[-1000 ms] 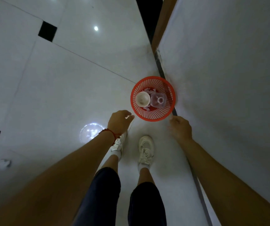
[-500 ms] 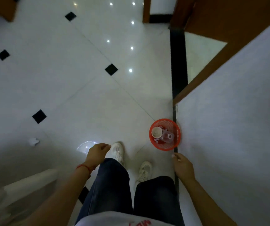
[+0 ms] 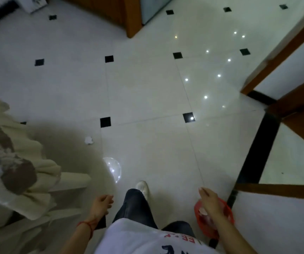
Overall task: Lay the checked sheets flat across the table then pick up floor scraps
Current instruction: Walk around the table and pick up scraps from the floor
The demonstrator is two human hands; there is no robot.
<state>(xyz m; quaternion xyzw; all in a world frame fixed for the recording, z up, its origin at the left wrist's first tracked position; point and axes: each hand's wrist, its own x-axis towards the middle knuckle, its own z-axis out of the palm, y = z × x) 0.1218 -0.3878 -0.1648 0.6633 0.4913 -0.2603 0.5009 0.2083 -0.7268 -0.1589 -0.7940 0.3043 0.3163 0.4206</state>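
On the glossy white tiled floor [image 3: 147, 92], 1 crumpled white paper scrap [image 3: 88, 140] is left uncollected; the left hand [image 3: 102, 203] and right hand [image 3: 209, 200] are held loosely curled, nothing grasped, apparently freed for pickup.

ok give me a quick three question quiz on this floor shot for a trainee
1. True or false: the left hand is holding the crumpled white scrap.
2. Which colour is the basket by the right hand? A green, B red, C blue.
3. Fill in: the scrap lies on the ____, ahead and to the person's left.

Key: 1 false, both hands look empty, fingers relaxed. 2 B. 3 floor.
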